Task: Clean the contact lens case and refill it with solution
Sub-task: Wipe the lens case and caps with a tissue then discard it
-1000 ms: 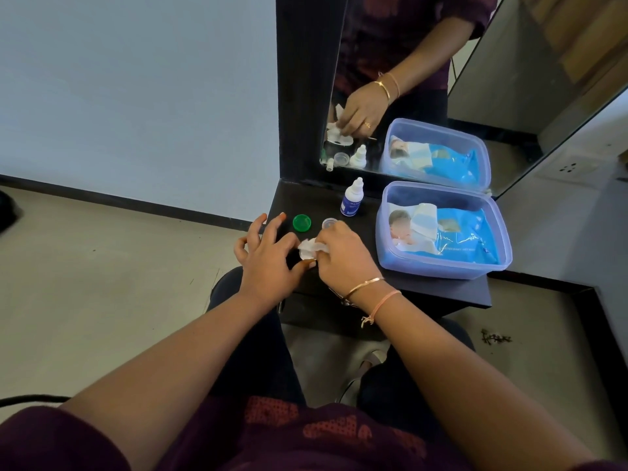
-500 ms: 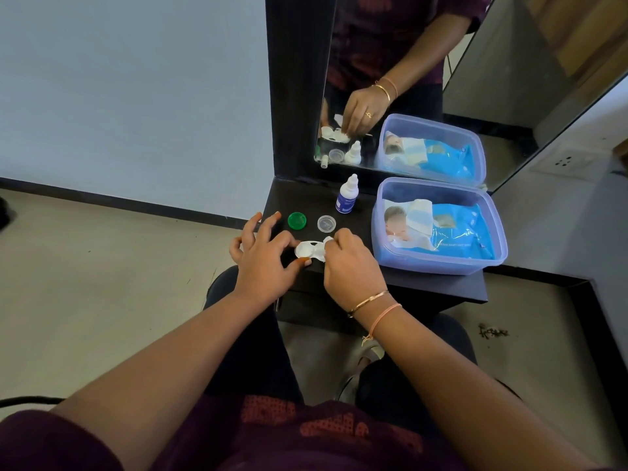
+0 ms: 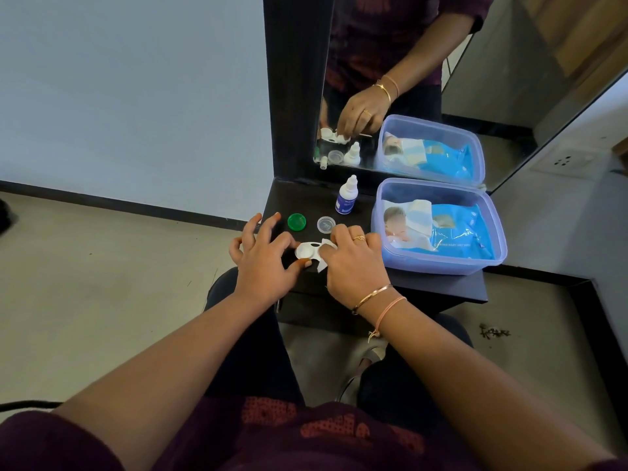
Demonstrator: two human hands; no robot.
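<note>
Lens case (image 3: 306, 250) lies on the dark shelf (image 3: 441, 287) between both hands. Its smooth, round white left well, covered a second ago, is now bare. The left hand (image 3: 263, 263) pinches that end, its other fingers spread, while the right hand (image 3: 351, 263) has its fingers curled, pressing a crumpled tissue (image 3: 322, 266) into the right well.

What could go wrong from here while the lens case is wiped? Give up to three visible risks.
The case sits near the front edge of the shelf; a hard rub with the wipe could slip it from the grip of the left hand.
The green cap and clear cap lie loose nearby and could be knocked away.
The right hand might tip the bottle behind it.
</note>
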